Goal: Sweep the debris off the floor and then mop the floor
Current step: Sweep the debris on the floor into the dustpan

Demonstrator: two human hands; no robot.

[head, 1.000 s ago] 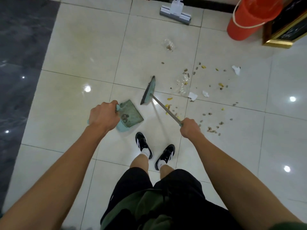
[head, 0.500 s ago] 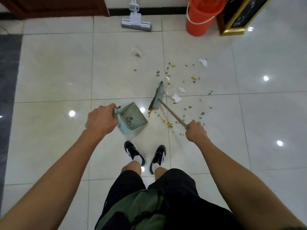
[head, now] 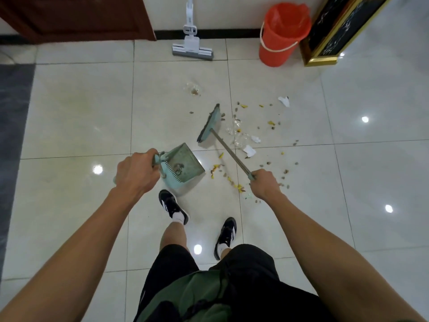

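My left hand (head: 137,174) grips the handle of a teal dustpan (head: 183,167), which hangs tilted just above the floor in front of my feet. My right hand (head: 264,184) holds the metal shaft of a teal broom (head: 210,123); its head rests on the pale tiles left of the debris (head: 253,140). The debris is yellow bits, small brown pieces, clear plastic wrappers and white paper scraps, scattered from near my right hand out to the right. One more wrapper (head: 193,89) lies farther away. A white flat mop (head: 192,48) leans on the far wall.
An orange bucket (head: 282,34) lined with an orange bag stands at the wall right of the mop. A black, gold-framed stand (head: 334,33) is beside it. A dark red door (head: 76,17) is at far left, and a dark grey floor strip (head: 14,112) runs along the left.
The view has tilted up and back, so the mop, bucket and door show fully. The broom head has moved away from the dustpan toward the far debris. Both hands keep their grips.
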